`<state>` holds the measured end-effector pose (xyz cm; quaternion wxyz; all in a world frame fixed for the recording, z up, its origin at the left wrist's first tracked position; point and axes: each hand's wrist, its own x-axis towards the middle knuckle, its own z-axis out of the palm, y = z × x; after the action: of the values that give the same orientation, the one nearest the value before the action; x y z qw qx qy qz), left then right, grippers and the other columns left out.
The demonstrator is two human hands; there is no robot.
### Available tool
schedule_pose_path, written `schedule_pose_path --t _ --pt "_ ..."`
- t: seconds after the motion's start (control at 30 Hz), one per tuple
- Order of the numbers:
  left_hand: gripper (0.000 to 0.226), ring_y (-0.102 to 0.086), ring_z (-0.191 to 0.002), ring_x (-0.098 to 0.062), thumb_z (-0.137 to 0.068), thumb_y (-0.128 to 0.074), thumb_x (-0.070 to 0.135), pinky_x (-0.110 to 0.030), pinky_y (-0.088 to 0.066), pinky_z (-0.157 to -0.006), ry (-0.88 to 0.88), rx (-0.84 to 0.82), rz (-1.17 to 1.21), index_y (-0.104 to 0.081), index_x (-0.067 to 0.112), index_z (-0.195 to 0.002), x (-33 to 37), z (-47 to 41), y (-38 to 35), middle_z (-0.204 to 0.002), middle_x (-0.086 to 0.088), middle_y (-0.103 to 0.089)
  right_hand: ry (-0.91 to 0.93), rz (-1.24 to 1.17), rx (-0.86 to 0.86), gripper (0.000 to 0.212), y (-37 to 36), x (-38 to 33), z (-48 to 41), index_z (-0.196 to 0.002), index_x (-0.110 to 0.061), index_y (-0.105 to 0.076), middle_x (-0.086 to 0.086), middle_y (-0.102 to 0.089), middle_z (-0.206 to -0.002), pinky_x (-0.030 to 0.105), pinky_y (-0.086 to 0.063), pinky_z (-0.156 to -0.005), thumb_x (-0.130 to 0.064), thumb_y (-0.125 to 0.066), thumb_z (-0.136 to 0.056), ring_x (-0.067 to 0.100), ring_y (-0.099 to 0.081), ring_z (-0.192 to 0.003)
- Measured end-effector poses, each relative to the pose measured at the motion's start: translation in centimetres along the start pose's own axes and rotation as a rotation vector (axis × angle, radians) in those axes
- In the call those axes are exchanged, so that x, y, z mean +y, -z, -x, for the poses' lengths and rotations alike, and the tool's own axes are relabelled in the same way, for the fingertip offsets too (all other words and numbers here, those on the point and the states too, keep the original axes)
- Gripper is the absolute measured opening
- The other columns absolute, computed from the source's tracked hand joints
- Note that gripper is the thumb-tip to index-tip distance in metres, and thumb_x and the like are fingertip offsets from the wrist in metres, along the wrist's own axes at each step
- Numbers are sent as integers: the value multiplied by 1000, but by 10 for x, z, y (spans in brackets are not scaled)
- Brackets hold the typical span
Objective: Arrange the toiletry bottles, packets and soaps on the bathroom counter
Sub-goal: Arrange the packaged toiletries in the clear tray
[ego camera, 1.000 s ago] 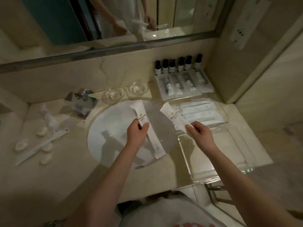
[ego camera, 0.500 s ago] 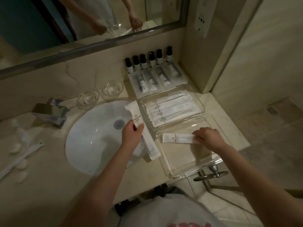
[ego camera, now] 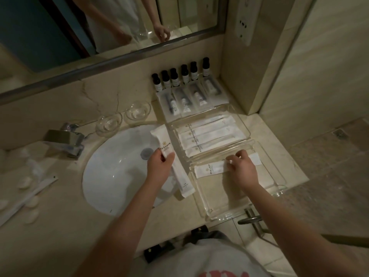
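Note:
My left hand (ego camera: 159, 166) grips a long white packet (ego camera: 165, 146) by its middle, over the right edge of the white sink (ego camera: 111, 176). My right hand (ego camera: 240, 168) rests on another white packet (ego camera: 209, 169) that lies flat across the far end of the near clear tray (ego camera: 229, 212). The far clear tray (ego camera: 241, 124) holds several white packets (ego camera: 207, 134) side by side. Behind it lie several clear sachets (ego camera: 187, 100), and a row of small dark-capped bottles (ego camera: 179, 78) stands against the wall.
Two small glass dishes (ego camera: 123, 118) sit behind the sink beside a chrome tap (ego camera: 65, 140). On the left counter lie a long white packet (ego camera: 26, 198) and several round white soaps (ego camera: 30, 198). A mirror (ego camera: 99, 27) hangs above; a wall corner stands on the right.
My right hand brought its packet down from above the counter and laid it flat in the near tray. My view swung to the right. My left hand kept its packet.

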<state>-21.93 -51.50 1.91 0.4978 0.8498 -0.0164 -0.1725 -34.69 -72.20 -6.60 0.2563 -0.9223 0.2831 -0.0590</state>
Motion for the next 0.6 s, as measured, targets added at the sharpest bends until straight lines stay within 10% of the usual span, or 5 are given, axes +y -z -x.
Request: schedule_pose_path --t 0.37,0.6 --pt "21 -59 -87 -17 -90 -58 12 -22 -47 -68 -30 32 90 -58 1 -109 19 2 6 -94 -3 -61 110 -172 149 22 7 -22 -6 -104 -8 -68 11 -61 -98 32 -48 -71 -10 -66 -82 27 -59 -86" --pt "6 -64 -72 -13 -87 -63 9 -16 -54 -58 -95 49 315 -59 11 -91 47 12 -20 -83 -1 -66 157 -635 -366 13 34 -81 -3 -92 -24 -63 -12 -59 -75 10 -40 -58 -19 -69 -83 -5 -53 -63"
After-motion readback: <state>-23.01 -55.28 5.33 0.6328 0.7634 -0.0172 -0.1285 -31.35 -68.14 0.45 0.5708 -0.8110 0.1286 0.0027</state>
